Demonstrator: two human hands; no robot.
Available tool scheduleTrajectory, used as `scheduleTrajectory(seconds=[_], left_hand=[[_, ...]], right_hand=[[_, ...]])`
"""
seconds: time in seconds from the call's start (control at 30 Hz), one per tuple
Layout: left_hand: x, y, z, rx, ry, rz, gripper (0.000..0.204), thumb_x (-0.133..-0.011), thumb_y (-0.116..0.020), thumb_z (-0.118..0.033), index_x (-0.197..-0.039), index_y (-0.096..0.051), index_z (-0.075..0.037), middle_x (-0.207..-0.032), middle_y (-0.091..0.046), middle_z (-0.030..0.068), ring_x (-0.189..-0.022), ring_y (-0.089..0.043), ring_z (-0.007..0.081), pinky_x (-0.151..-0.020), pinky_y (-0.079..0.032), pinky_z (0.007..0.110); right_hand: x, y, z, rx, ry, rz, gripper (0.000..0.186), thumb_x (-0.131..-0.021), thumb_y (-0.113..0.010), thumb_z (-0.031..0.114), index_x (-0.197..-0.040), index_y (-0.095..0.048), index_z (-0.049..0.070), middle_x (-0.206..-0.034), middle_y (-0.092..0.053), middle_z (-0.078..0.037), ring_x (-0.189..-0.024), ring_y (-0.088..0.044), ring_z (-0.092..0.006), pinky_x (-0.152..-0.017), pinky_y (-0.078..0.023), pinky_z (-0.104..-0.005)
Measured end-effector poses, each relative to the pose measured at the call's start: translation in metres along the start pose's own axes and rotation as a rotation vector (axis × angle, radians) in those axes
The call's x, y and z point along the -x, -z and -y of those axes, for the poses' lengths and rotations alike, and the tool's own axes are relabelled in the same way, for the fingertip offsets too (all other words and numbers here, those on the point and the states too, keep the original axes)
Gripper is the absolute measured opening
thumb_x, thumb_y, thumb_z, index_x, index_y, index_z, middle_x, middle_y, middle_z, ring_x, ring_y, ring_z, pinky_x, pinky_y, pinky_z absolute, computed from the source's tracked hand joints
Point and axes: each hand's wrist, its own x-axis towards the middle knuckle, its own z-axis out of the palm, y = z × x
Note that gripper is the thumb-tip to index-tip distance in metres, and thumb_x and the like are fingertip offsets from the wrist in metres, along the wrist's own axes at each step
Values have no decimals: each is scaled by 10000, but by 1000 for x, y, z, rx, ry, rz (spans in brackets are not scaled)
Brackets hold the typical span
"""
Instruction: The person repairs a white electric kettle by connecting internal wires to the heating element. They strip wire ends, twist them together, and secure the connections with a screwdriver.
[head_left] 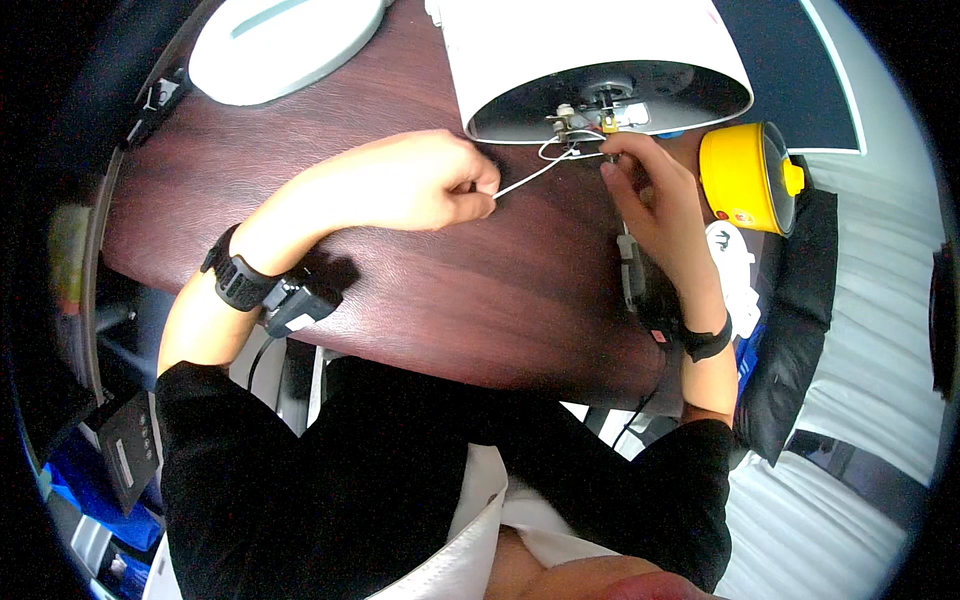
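On the dark wooden table (pixel 400 290), the left hand (pixel 400 185) lies curled, pinching a white wire (pixel 530 177) taut. The wire runs right to the white appliance's (pixel 590 50) open underside, where the right hand (pixel 655 195), fingers bent, grips the terminals (pixel 590 122).

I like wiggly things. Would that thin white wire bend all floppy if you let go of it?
Probably floppy: the white wire curls in loops near the white appliance's underside. It looks straight only where the left hand pulls it tight. It seems thin and light, so the right hand likely handles it gently.
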Motion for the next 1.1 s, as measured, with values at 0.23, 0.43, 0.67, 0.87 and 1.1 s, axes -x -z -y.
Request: scheduleTrajectory(seconds=[0.23, 0.43, 0.67, 0.87, 1.1], left_hand=[[-1, -4, -1, -58, -129, -21, 326, -913, -566, -157, -1219, -600, -50, -744, -633, 153, -708, -644, 290, -687, -507, 374], [-6, -7, -11, 144, -32, -46, 624, -915, -519, -120, -1483, -279, -26, -755, -647, 107, -581, -611, 183, -579, -496, 318], [-24, -12, -9, 988, 144, 43, 631, -931, -407, -115, -1496, -155, 5, -726, -672, 140, -419, -515, 115, -403, -438, 218], [-31, -22, -27, 1162, 322, -41, 331, -959, -413, -197, -1235, -482, -29, -585, -614, 126, -306, -399, 95, -292, -308, 220], [7, 3, -35, 1028, 365, 49, 216, -975, -461, -194, -1119, -495, -37, -502, -514, 62, -285, -279, 56, -273, -201, 201]], right_hand=[[0, 3, 4, 26, 0, 13, 209, -882, -651, 70, -1084, -598, 82, -749, -542, -67, -607, -503, -165, -569, -435, -286], [-3, 2, 6, -39, -3, 12, 208, -880, -647, 67, -1080, -592, 67, -697, -503, -60, -580, -495, -159, -552, -425, -288], [-5, -1, 7, -32, 19, -8, 199, -872, -638, 72, -1063, -581, 67, -663, -502, -75, -564, -519, -204, -540, -423, -322], [-2, -2, -7, -86, 69, -32, 193, -862, -638, 100, -1042, -579, 68, -638, -499, -90, -553, -520, -245, -532, -410, -363], [-4, -6, -4, -27, 87, -54, 185, -863, -631, 127, -1035, -584, 78, -664, -554, -101, -575, -573, -272, -549, -445, -389]])
